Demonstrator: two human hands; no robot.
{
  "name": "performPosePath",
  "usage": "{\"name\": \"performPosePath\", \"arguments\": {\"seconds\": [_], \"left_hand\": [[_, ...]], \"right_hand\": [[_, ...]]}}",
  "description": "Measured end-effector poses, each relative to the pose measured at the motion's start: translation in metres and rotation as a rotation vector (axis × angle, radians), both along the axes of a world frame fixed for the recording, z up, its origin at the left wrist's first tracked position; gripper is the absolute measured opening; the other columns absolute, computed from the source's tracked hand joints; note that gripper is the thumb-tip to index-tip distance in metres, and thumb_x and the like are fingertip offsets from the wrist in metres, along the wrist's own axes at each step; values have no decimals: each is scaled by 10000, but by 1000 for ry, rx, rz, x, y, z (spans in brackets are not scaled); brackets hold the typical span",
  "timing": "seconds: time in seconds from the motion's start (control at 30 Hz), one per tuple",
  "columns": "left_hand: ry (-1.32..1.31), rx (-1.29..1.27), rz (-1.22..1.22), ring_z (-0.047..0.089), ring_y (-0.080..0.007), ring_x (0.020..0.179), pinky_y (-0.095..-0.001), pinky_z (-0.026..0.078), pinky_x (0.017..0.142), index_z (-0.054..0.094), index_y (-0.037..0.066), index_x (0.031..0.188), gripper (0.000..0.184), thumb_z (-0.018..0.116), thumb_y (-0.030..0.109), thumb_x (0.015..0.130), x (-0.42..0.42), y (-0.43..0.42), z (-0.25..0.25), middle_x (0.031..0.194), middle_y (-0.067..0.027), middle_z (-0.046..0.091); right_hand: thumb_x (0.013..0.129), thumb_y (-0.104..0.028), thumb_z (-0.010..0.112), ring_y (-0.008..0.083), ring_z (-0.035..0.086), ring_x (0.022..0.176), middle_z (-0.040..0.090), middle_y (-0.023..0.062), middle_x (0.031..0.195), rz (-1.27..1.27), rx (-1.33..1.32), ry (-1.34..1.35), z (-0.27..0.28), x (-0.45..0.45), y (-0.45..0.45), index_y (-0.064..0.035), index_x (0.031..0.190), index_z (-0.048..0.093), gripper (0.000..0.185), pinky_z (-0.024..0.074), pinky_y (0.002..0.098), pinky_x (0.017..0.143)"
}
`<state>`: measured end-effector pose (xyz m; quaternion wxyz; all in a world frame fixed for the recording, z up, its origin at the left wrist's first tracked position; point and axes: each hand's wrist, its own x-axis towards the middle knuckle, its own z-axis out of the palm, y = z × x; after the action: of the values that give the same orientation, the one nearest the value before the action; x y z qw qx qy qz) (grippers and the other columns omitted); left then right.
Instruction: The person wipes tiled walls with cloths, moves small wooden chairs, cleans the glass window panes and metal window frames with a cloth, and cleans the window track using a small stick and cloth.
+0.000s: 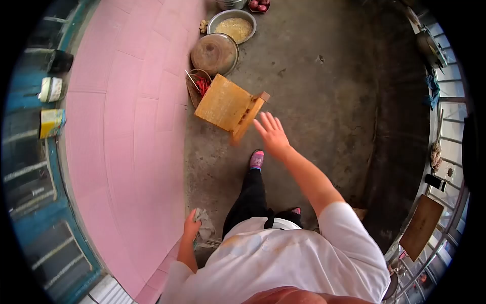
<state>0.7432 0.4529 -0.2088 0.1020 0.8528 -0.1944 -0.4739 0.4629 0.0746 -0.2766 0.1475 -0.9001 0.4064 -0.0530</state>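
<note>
My left hand [190, 226], low beside the pink wall, is closed around a crumpled grey cloth [205, 224]. My right hand [274, 137] reaches forward with its fingers spread and nothing in it. Just beyond its fingertips stands a small wooden chair [223, 101], its backrest turned toward that hand. From this angle I cannot tell whether the fingertips touch the backrest. Behind the chair, a basket [194, 93] with bright red contents [203, 85] is partly hidden by the seat.
Along the pink wall [147, 126] sit a round covered vessel [214, 53], a metal basin [209, 23] of yellowish contents and a container of red onions [259, 6]. Concrete floor [324, 101] stretches right to a dark surface. A brown board [421, 227] is at far right.
</note>
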Motion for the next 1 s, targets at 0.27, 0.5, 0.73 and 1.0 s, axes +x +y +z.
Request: {"name": "performPosePath", "arguments": {"seconds": [0.27,0.5,0.73,1.0], "left_hand": [[3,166,33,522,-265,1108,-316,395,928,468,46,1275,600,584,36,686,-1,39,-3,1201,-161,545],[104,114,43,557,-175,1003,-275,431,866,500,30,1238,564,515,-79,684,10,-69,36,1127,-94,576],[189,35,-138,563,-178,988,-295,445,862,469,25,1249,585,473,-108,680,30,-159,2,1111,-90,574],[112,-28,-581,535,-210,1058,-319,439,886,434,47,1293,603,473,-87,706,-107,-291,58,1172,-110,547]], "right_hand": [[852,-237,497,191,528,1049,619,-3,1035,425,260,689,-74,104,-67,-209,1087,621,267,303,466,919],[817,-245,548,201,552,998,612,-10,1054,370,299,629,-45,49,-62,-218,1032,641,236,327,509,885],[739,-285,612,200,627,830,656,-6,805,-157,573,507,11,-127,-17,-204,927,657,210,414,433,748],[736,-157,551,299,617,912,649,138,964,-1122,792,32,19,-316,96,-68,935,657,243,489,377,786]]}}
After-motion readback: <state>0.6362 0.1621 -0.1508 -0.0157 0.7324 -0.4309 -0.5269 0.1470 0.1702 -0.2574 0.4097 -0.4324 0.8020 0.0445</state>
